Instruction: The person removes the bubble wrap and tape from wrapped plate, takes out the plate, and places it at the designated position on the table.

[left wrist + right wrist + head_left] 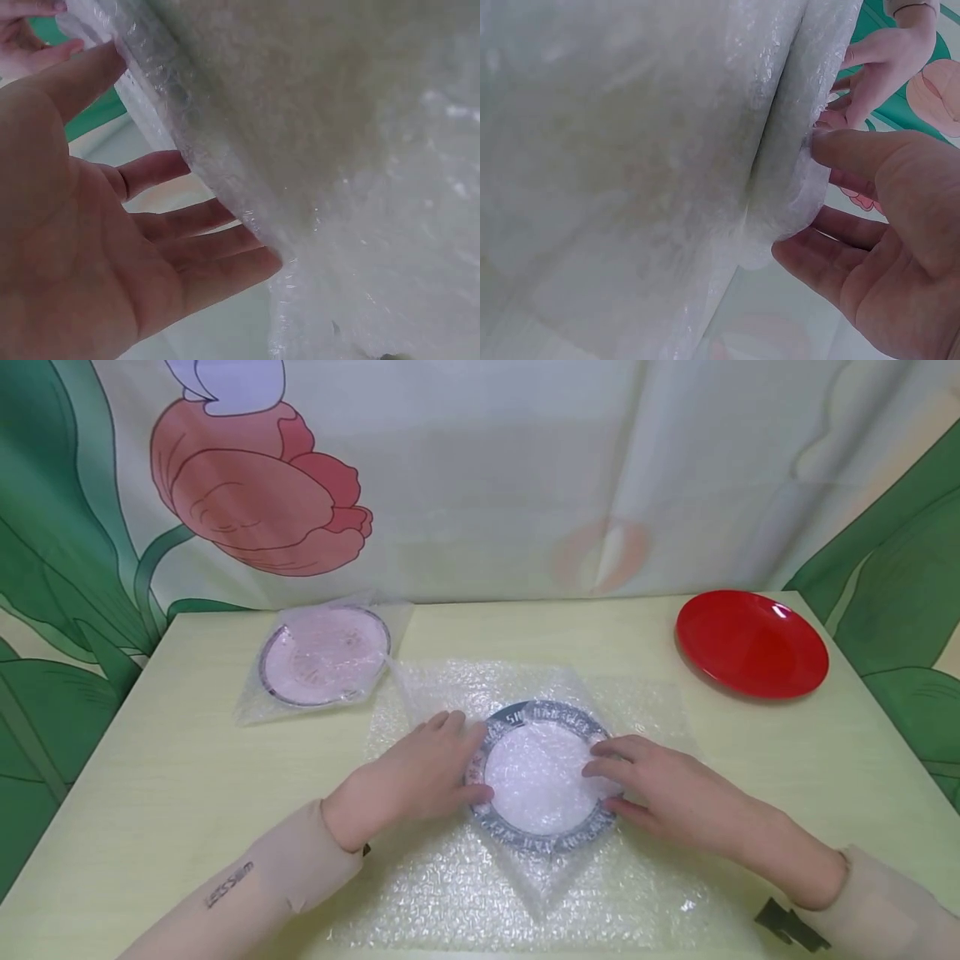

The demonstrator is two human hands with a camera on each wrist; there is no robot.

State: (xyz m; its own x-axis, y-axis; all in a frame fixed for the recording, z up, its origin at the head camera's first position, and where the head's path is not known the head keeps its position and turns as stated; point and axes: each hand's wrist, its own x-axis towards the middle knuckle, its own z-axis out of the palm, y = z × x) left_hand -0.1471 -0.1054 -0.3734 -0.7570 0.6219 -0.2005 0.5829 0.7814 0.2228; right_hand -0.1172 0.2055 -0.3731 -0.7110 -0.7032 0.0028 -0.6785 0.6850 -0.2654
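Note:
In the head view, a round plate point(536, 777) with a white centre and a dark lettered rim lies near the front of the table. Bubble wrap point(427, 881) spreads under it, and folded flaps cover it, one pointing toward the front. My left hand point(416, 768) touches its left edge through the wrap, fingers spread. On the opposite edge rest the fingertips of my right hand point(678, 785). Both wrist views show fairly straight or lightly bent fingers against the wrapped edge point(161, 97), neither hand curled round it.
Another plate point(326, 656), covered in bubble wrap, lies at the back left of the light table point(165, 735). A bare red plate point(750, 643) sits at the back right. Behind the table hangs a flower-printed curtain point(480, 485).

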